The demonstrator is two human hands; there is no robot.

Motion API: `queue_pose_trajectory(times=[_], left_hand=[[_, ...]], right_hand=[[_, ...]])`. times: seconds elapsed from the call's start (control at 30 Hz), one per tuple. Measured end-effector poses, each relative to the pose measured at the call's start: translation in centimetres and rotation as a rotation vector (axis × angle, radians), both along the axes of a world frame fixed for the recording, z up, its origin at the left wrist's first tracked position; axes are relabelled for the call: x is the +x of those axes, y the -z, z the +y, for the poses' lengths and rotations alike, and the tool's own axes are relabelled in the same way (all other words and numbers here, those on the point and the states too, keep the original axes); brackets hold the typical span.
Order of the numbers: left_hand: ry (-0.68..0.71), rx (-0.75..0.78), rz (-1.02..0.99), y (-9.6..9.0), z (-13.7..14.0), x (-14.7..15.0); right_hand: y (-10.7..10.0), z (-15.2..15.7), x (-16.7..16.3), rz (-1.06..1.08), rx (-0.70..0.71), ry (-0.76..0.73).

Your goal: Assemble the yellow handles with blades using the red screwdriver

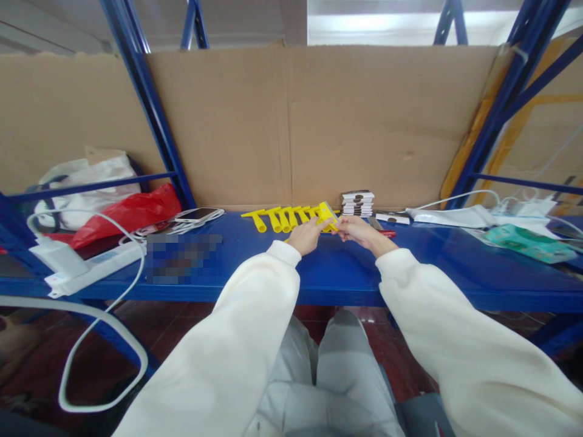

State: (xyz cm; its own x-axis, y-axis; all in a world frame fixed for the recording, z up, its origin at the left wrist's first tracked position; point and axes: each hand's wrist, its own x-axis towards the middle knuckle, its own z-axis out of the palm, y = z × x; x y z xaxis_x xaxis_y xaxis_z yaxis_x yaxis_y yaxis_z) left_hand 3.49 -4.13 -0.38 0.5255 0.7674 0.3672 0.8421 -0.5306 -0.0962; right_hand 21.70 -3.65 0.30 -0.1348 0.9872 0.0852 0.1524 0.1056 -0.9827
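Above the front part of the blue shelf, my left hand is closed around a yellow scraper, whose wide head with a pale strip points up. My right hand pinches the right edge of that head; whether a small part sits between its fingertips is too small to tell. Behind my left hand lies a row of several yellow scrapers, side by side, their round handle ends toward me. A stack of small white-and-black packs stands just beyond my right hand. A red-handled tool lies partly hidden beside that hand.
A white-and-black pack lies right of the stack. On the left are a power strip with a looping white cable, a phone and a red bag. To the right lies a green packet. Cardboard backs the blue shelf.
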Motion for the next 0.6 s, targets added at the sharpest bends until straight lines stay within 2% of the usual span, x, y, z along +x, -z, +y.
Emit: queue_pose_trajectory(times=[0.17, 0.37, 0.5, 0.6], left_hand=[[0.006, -0.018, 0.136, -0.2, -0.4, -0.2], [0.011, -0.02, 0.154, -0.3, -0.4, -0.2], [0.024, -0.023, 0.051, -0.3, -0.2, -0.3], [0.069, -0.02, -0.17, -0.1, 0.7, -0.8]], right_hand=[[0.3, 0.4, 0.6, -0.019, 0.037, -0.016], [0.7, 0.5, 0.5, -0.033, 0.057, -0.03], [0.1, 0.7, 1.0, 0.006, 0.051, -0.036], [-0.6, 1.6, 2.9, -0.012, 0.105, 0.11]])
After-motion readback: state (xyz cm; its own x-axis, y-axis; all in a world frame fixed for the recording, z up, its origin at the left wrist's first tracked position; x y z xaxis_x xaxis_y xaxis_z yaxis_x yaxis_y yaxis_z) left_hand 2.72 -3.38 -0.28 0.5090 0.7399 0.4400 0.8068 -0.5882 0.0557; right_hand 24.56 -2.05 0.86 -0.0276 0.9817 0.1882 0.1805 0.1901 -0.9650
